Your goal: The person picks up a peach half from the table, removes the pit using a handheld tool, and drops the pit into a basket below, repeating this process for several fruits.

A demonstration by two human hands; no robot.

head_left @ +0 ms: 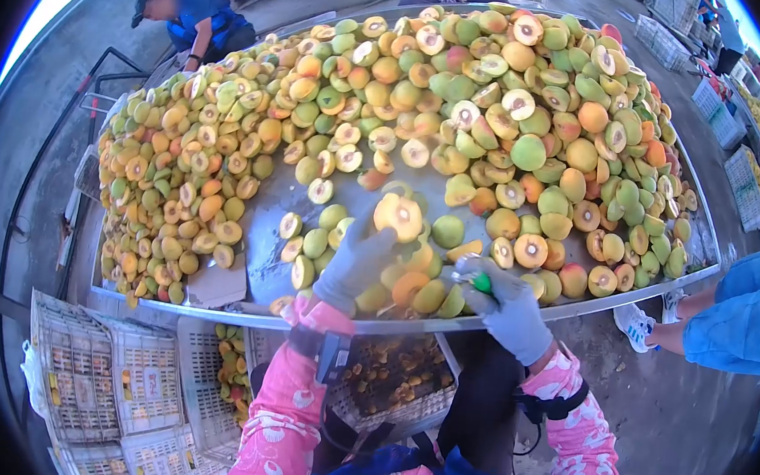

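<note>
My left hand (355,267), in a grey glove, is closed on a cut peach half (398,218), its yellow flesh and centre facing up. My right hand (508,310), also gloved, grips a small green-handled pitting tool (481,282) whose metal end points left toward the fruit. A gap separates the tool from the held half. Below and between the hands, several greenish peach halves (429,297) lie near the table's front edge, some blurred. Just left of my left hand sit more green halves (314,242).
Heaps of whole-looking and halved peaches (530,151) cover much of the metal table (272,265). Plastic crates (144,380) stand below left, and another crate (411,411) with scraps is under the edge. A co-worker (202,23) bends at the far left; a person's legs (703,325) are right.
</note>
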